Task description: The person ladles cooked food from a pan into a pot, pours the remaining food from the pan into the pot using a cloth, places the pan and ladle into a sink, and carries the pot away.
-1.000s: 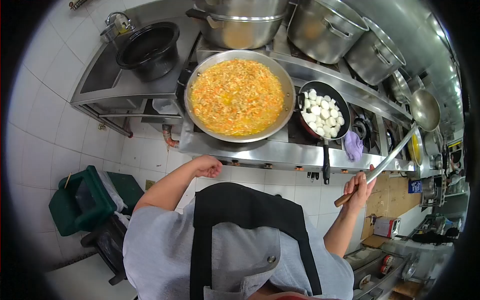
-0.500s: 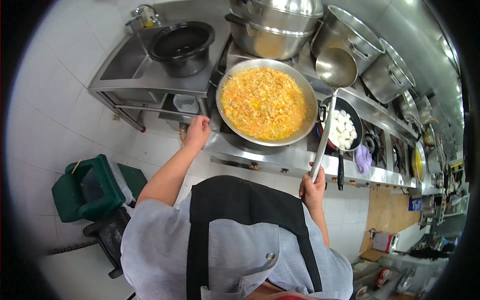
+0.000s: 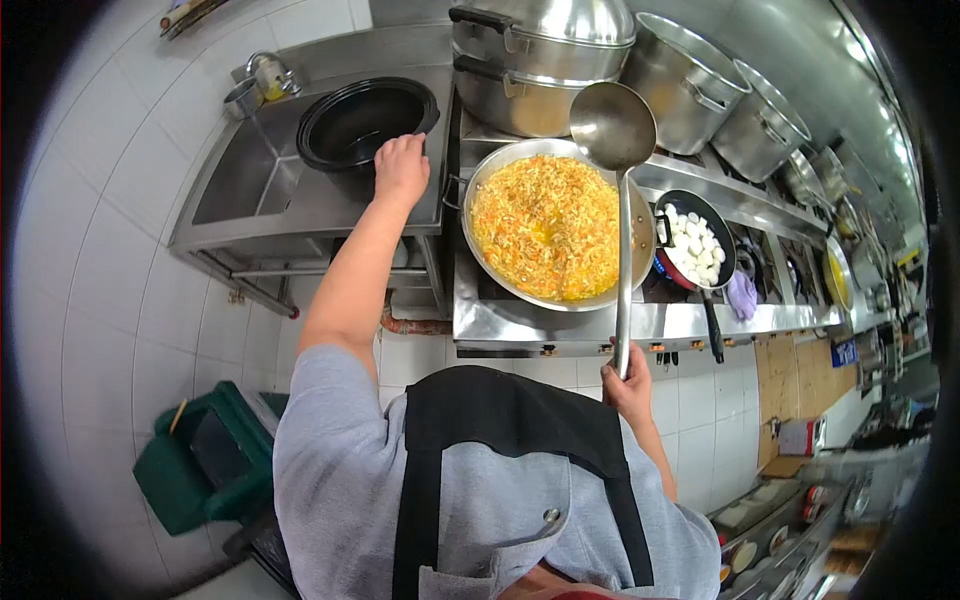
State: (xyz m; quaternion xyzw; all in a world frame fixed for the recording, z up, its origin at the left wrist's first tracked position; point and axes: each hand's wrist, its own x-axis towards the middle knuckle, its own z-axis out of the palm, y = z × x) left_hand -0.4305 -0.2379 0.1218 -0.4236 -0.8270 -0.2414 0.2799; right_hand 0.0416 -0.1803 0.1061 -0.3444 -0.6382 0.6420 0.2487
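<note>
My right hand point(image 3: 628, 386) is closed around the long handle of a large metal ladle point(image 3: 612, 125). The ladle's bowl hangs over the far right rim of a wide metal pan point(image 3: 640, 225). An orange-yellow, shredded-looking cooked mixture point(image 3: 545, 228) fills most of that pan. At the left, my left hand point(image 3: 402, 167) reaches to a black tub point(image 3: 318, 158) on the steel counter. Its fingers curl over the tub's near right rim. Part of the tub's side is hidden behind this hand.
A black frying pan point(image 3: 727, 232) holding white rounded pieces sits right of the wide pan, beside a purple cloth point(image 3: 741, 295). Stacked metal pots point(image 3: 545, 60) and tall stockpots point(image 3: 690, 80) stand behind. The sink point(image 3: 240, 180) and green bin point(image 3: 205, 455) are at left.
My left hand has moved up from beside the stove's front edge to the black tub's rim. The ladle has shifted left, over the wide pan's edge, and stands more upright in view.
</note>
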